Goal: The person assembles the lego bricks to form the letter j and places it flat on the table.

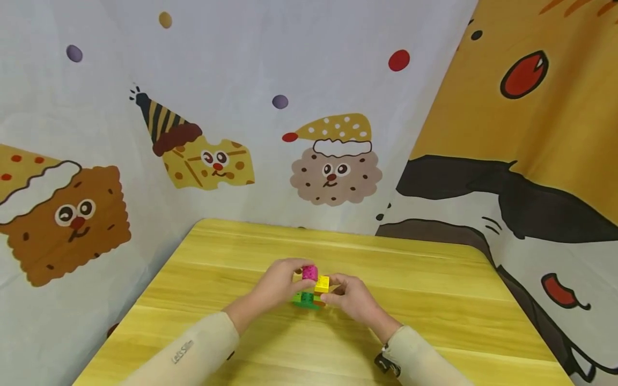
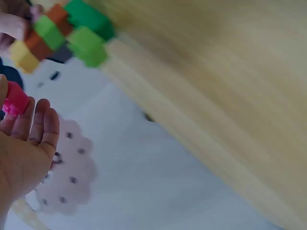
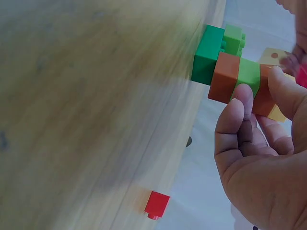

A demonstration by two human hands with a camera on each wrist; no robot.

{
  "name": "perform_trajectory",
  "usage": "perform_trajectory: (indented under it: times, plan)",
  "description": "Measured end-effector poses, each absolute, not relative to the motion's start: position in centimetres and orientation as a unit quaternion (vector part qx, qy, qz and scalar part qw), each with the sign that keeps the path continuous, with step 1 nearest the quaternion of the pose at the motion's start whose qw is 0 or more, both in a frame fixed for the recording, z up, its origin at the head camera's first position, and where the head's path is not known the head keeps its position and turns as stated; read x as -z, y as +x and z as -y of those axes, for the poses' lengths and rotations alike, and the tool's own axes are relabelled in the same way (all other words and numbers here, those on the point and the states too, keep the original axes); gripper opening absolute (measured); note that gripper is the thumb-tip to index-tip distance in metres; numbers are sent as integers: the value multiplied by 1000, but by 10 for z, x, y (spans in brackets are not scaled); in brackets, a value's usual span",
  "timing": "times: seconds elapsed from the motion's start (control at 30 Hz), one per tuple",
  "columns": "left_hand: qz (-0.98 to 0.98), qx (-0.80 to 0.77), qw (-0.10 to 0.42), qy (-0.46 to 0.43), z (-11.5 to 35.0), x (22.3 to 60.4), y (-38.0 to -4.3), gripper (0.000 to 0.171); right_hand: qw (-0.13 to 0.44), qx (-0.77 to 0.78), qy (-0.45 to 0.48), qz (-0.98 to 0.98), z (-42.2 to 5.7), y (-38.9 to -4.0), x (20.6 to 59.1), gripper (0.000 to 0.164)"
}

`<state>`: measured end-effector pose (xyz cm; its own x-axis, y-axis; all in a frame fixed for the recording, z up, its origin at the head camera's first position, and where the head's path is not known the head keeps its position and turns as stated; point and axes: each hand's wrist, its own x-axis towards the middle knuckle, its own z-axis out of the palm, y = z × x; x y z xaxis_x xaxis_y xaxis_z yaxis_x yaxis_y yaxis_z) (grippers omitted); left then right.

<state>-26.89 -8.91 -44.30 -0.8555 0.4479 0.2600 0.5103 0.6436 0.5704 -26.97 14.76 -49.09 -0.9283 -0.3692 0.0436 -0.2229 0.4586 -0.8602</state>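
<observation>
My left hand [image 1: 280, 281] pinches a pink toy building brick [image 1: 310, 273] between thumb and fingers. In the head view it overlaps the top of a small stack, beside the yellow brick [image 1: 322, 284]. My right hand [image 1: 356, 301] grips that stack from the right side. The right wrist view shows a dark green brick [image 3: 208, 55] at its base, then a brown-orange brick [image 3: 224, 76], a light green brick [image 3: 248, 76] and another orange one, with yellow at the top. A second light green brick [image 3: 233, 40] sits on the base, beside the column.
A wooden table [image 1: 217, 257] lies under both hands. On it a loose red brick [image 3: 157, 204] shows in the right wrist view. Behind the table hangs a white cloth [image 1: 232, 69] with cartoon prints, and a yellow-orange patterned cloth [image 1: 454, 118] is at the right.
</observation>
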Motion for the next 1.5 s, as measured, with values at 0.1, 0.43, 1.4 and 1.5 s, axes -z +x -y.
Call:
perform_trajectory:
  times: [0.1, 0.43, 1.4, 1.5]
  plan:
    - [912, 289, 48, -288, 73, 438, -268, 40, 62, 482, -183, -854, -147, -270, 493, 29]
    - [924, 234, 33, -302, 65, 438, -275, 39, 58, 476, -204, -854, -143, -272, 494, 30]
    - [921, 209, 43, -327, 68, 447, -275, 59, 44, 433, -209, -876, -144, -273, 486, 24]
    - [929, 215, 37, -299, 75, 454, -271, 78, 31, 428, -212, -878, -144, -273, 488, 33]
